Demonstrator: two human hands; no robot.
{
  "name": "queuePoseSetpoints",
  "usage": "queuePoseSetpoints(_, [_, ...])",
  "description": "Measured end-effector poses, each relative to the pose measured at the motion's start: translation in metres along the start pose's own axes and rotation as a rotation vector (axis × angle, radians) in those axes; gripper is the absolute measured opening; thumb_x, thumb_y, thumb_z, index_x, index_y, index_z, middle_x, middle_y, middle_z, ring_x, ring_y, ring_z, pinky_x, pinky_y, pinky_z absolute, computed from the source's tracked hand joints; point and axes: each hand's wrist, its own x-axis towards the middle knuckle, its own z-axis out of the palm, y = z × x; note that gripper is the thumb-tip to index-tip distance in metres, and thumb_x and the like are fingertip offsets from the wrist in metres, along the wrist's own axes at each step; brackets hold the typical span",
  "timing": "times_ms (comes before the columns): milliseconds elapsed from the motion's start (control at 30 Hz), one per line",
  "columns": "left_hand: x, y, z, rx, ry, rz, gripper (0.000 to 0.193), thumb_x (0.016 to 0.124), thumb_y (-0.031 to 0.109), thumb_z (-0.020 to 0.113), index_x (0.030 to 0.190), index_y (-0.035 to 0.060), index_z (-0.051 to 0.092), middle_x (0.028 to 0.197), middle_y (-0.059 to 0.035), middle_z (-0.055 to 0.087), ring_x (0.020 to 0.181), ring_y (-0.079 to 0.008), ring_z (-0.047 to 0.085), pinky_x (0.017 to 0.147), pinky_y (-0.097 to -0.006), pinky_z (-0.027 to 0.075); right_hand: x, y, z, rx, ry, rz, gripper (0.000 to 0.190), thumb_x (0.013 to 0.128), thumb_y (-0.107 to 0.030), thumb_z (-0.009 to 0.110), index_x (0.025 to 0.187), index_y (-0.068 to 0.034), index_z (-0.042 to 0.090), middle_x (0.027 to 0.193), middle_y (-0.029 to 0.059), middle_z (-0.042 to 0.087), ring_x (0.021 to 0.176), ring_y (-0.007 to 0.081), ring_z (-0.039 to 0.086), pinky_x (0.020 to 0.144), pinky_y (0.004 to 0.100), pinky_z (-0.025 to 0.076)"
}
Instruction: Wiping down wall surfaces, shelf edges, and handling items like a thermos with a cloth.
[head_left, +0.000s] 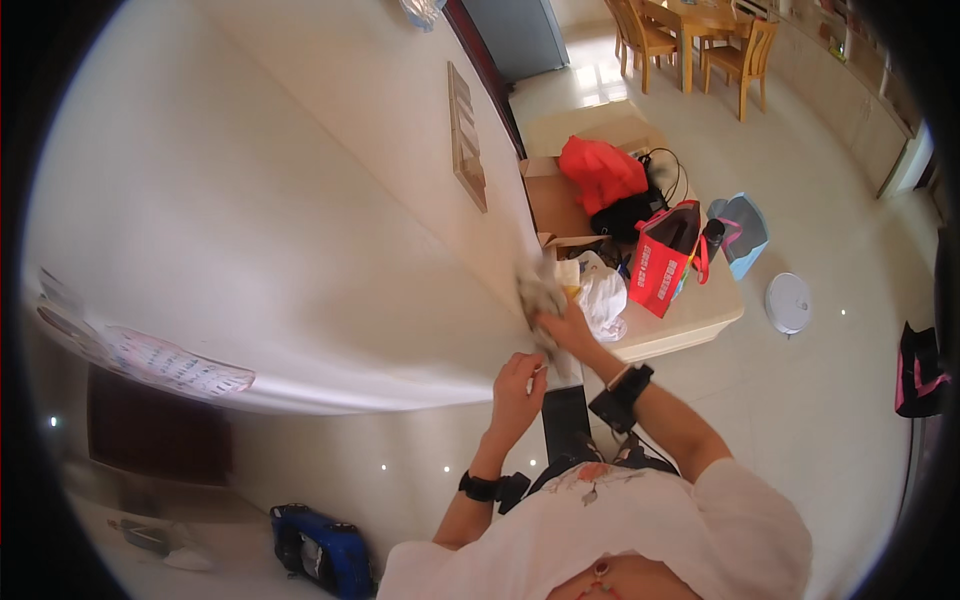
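Note:
My right hand (568, 330) grips a crumpled greyish cloth (541, 296) at the edge of the white wall (390, 300). Motion blurs the cloth, so its outline is unclear. Just below and to the left, my left hand (517, 394) is raised beside the wall with its fingers curled. Something small and pale shows at its fingertips, too small to name. Close to my right hand, a white plastic bag (601, 292) lies on a cream-topped low cabinet (675, 334).
The cabinet also holds a red shopping bag (660, 262), red fabric (604, 172) and a cardboard box (555, 202). Beyond its edge are a light-blue bin (750, 236) and a round robot vacuum (788, 302). A blue toy car (322, 551) stands at lower left; wooden chairs (742, 64) are farther off.

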Motion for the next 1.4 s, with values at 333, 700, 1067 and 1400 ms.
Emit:
queuePoseSetpoints(333, [0.029,0.031,-0.028,-0.043,0.330,0.245,0.020,0.076,-0.009,0.061,0.094,0.0000,0.062,0.078,-0.0129,0.060,0.066,-0.0287,0.059,0.060,-0.0347,0.047,0.014,-0.199,0.039,0.045,-0.018,-0.185,0.064,0.074,-0.011,0.070,0.132,-0.002,0.045,0.108,0.0084,0.061,0.100,0.0152,0.056,0.090,0.0287,0.045])
queuePoseSetpoints(700, [0.037,0.016,-0.036,0.022,0.114,0.378,0.022,0.076,-0.009,0.061,0.096,-0.0002,0.060,0.080,-0.0132,0.060,0.067,-0.0263,0.059,0.058,-0.0329,0.048,-0.024,-0.103,0.006,-0.029,-0.052,-0.026,0.058,0.074,-0.006,0.068,0.128,-0.002,0.049,0.112,0.0079,0.059,0.104,0.0141,0.055,0.092,0.0289,0.044])
queuePoseSetpoints(1067, [0.050,0.015,-0.012,0.129,0.149,0.176,0.018,0.076,0.002,0.063,0.095,0.0022,0.062,0.079,-0.0124,0.058,0.071,-0.0317,0.057,0.060,-0.0397,0.047,0.139,-0.250,0.017,-0.247,-0.097,-0.418,0.053,0.074,-0.013,0.067,0.124,-0.003,0.051,0.100,0.0182,0.067,0.093,0.0281,0.065,0.085,0.0341,0.049])
queuePoseSetpoints(1400, [0.063,0.022,0.041,0.274,0.373,-0.079,0.011,0.079,-0.003,0.062,0.088,0.0019,0.063,0.072,-0.0113,0.061,0.060,-0.0278,0.059,0.053,-0.0342,0.046,0.339,-0.230,-0.002,-0.447,-0.162,-0.451,0.055,0.071,-0.023,0.066,0.122,-0.004,0.055,0.096,0.0236,0.067,0.093,0.0382,0.065,0.081,0.0391,0.051])
